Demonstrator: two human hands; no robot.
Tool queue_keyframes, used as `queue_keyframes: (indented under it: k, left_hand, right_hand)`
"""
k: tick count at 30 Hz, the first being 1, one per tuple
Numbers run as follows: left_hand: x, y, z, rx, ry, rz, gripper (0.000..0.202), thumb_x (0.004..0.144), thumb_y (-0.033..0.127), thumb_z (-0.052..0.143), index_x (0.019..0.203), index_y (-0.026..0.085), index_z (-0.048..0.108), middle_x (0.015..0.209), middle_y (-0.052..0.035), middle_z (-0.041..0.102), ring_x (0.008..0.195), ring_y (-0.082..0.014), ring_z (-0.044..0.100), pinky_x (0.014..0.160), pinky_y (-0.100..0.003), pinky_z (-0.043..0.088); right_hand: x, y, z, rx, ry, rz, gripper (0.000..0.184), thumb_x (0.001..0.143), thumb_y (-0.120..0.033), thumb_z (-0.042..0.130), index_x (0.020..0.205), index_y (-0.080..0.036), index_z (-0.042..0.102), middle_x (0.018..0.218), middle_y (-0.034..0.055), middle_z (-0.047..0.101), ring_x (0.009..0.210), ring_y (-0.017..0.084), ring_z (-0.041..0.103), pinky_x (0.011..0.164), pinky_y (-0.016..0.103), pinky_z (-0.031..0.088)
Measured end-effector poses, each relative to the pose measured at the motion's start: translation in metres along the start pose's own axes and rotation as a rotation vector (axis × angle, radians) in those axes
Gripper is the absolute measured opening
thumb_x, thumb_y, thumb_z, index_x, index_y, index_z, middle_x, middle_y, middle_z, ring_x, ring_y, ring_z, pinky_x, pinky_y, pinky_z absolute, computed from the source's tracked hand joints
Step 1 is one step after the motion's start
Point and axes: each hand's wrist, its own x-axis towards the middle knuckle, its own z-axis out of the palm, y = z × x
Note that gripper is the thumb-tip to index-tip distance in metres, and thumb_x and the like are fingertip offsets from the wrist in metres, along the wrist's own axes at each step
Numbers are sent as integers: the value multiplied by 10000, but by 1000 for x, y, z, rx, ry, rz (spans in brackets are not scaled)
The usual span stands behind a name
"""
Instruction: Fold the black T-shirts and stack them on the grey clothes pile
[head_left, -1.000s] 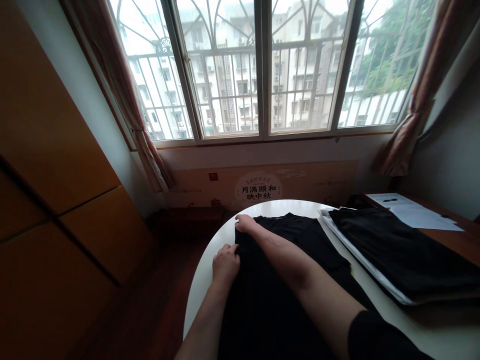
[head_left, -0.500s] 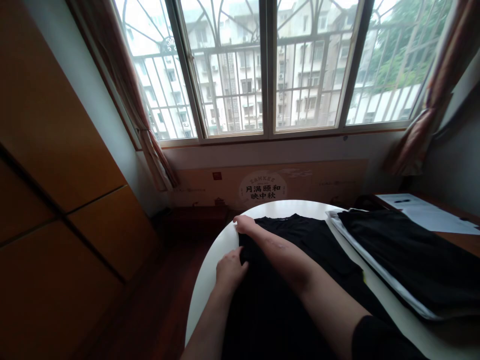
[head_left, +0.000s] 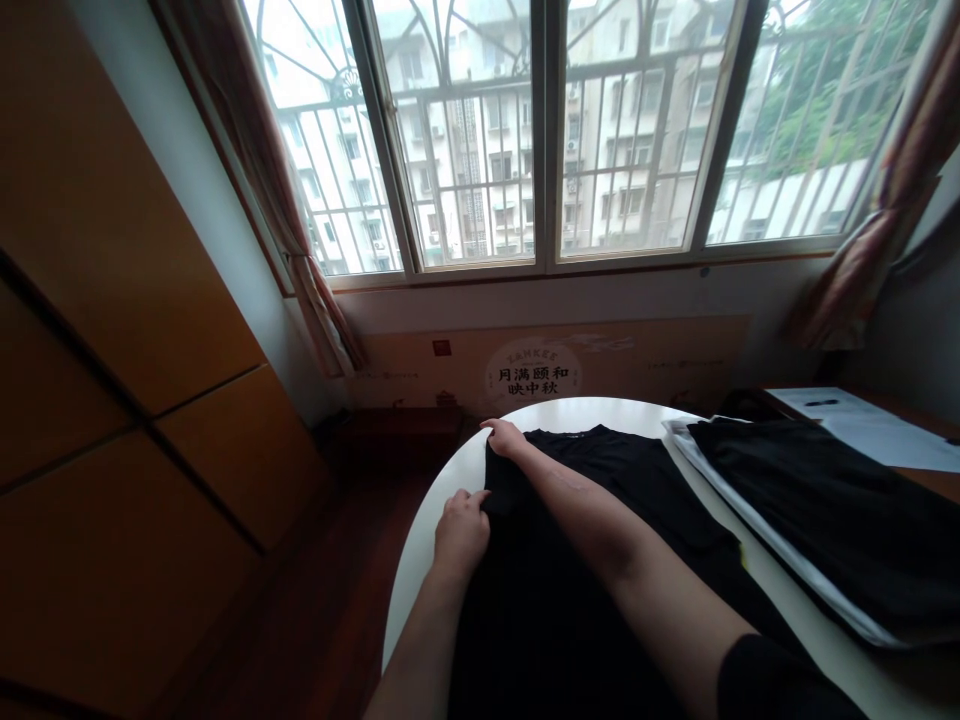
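A black T-shirt (head_left: 630,470) lies spread over the white round table (head_left: 420,560), its neckline toward the window. My left hand (head_left: 461,530) is closed on the left edge of the shirt, fingers curled over the cloth. Farther up that edge, my right hand (head_left: 504,438) reaches across the shirt and pinches its far left corner, near the sleeve. My right forearm covers part of the shirt's middle. The near end of the shirt blends into the dark at the bottom of the view.
Folded black and white clothes (head_left: 832,520) lie stacked on the table's right side. Beyond them is a wooden desk with white papers (head_left: 862,425). A wooden cabinet (head_left: 217,470) stands at the left. Ahead are a barred window and a printed banner (head_left: 637,365).
The whole view has shifted slightly, so the scene sits a little farther right. Both hands keep their hold on the shirt's left edge, with hardly any movement against it.
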Motion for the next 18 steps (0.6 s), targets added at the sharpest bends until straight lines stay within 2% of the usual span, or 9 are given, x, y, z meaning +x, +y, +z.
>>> queue_keyframes:
  k: [3,5,7,9,11,13,15,18]
  left_hand:
    - [-2,-3,0,80,-33,44,557,881,80,371,1314,274,663,1382,-106,582,1275,-276,520,1050,-381,428]
    - [-3,-2,0,132,-72,52,607,860,71,378,1384,281,602,1555,-103,422,1425,-323,374,1115,-476,367]
    - [-4,3,1,141,-129,113,663,836,85,411,1474,245,496,1641,-96,269,1514,-321,206,1195,-527,236]
    - [-4,9,4,112,-192,215,678,852,146,429,1528,169,402,1660,-100,196,1538,-285,118,1244,-492,113]
    - [-4,15,7,89,-242,272,663,914,270,410,1549,93,335,1654,-127,189,1539,-273,113,1255,-455,87]
    - [-5,18,10,92,-274,264,691,960,397,368,1556,55,295,1646,-154,191,1536,-284,121,1253,-458,98]
    - [-5,19,10,99,-293,252,712,972,473,350,1564,84,285,1647,-155,175,1535,-296,111,1247,-484,102]
    - [-7,19,6,81,-321,262,690,965,519,387,1563,182,320,1654,-126,152,1536,-311,77,1236,-532,93]
  right_hand:
    - [-6,3,1,-31,17,-35,299,998,-254,535,1283,-235,623,1240,78,672,1110,227,643,966,420,517]
    - [-10,4,2,-59,35,-66,347,972,-176,514,1276,-279,648,1230,63,690,1120,231,643,955,371,510]
    - [-15,4,1,-84,58,-102,394,935,-129,516,1257,-294,673,1243,59,689,1129,239,638,951,343,501]
    - [-18,3,-2,-101,92,-129,402,914,-107,516,1238,-266,692,1238,83,684,1138,252,627,964,344,491]
    - [-21,3,-8,-104,133,-156,409,913,-87,490,1243,-220,691,1223,120,680,1156,260,610,995,358,474]
    - [-25,1,-13,-93,162,-204,430,925,-70,450,1278,-184,666,1231,138,674,1175,253,597,1029,365,455]
    - [-32,0,-17,-70,155,-283,436,941,-77,434,1312,-183,638,1256,123,670,1172,228,603,1038,344,456]
    - [-47,1,-18,-40,93,-413,404,962,-135,468,1320,-225,632,1261,74,685,1138,189,632,1011,300,485]
